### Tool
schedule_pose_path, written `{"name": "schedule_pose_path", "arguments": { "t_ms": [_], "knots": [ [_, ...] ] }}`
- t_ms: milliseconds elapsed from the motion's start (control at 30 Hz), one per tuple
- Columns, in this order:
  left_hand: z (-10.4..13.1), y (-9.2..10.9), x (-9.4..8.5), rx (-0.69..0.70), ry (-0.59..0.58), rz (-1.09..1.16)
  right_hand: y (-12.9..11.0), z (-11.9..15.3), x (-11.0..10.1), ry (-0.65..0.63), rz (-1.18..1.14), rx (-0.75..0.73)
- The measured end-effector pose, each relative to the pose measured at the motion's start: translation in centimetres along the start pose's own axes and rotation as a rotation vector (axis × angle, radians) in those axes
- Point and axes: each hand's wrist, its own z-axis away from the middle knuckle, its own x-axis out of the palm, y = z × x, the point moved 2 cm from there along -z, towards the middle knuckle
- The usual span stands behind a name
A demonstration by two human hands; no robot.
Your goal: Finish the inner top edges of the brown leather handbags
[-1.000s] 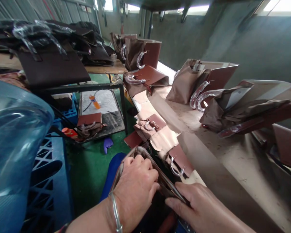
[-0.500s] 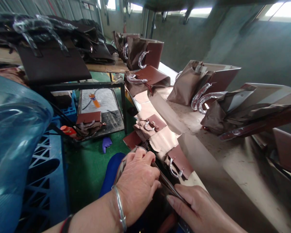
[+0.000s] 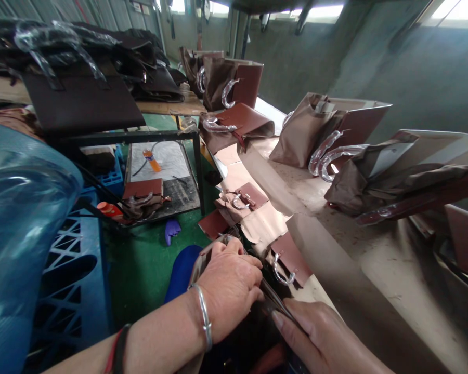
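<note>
A dark brown bag (image 3: 271, 293) lies open on my lap, its inside in deep shadow. My left hand (image 3: 232, 283), with a silver bangle at the wrist, bends its fingers over the bag's far edge and grips it. With the thumb inside and the fingers outside, my right hand (image 3: 314, 332) pinches the bag's right edge. Just past the bag, a small reddish-brown bag (image 3: 292, 259) with a plastic-wrapped handle lies on the paper-covered table. Another small bag (image 3: 244, 201) lies farther up the table.
Large brown bags (image 3: 347, 130) stand on the table (image 3: 335, 259) to the right. At left are a blue crate (image 3: 68, 280), clear blue plastic (image 3: 23, 234) and a low shelf (image 3: 179, 197) with an orange bottle (image 3: 152, 161). Dark bags (image 3: 81, 98) pile up behind; a purple glove (image 3: 172, 231) lies on the floor.
My left hand has shifted slightly to the right along the bag's edge, and its forearm shows more. My right hand keeps its pinch, almost in place.
</note>
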Motion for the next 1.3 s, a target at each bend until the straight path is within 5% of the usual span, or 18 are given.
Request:
{"name": "schedule_pose_path", "arguments": {
  "t_ms": [800,1067,1300],
  "knots": [
    [-0.7,0.4,0.3,0.044,-0.033,-0.043,0.7,0.8,0.4,-0.017,-0.086,-0.128],
    [-0.2,1.5,0.7,-0.067,0.037,-0.119,0.3,0.6,-1.2,0.139,0.317,0.042],
    [1.6,0.3,-0.6,0.050,0.147,-0.189,-1.6,-0.9,-1.1,0.079,0.385,-0.140]
  ]
}}
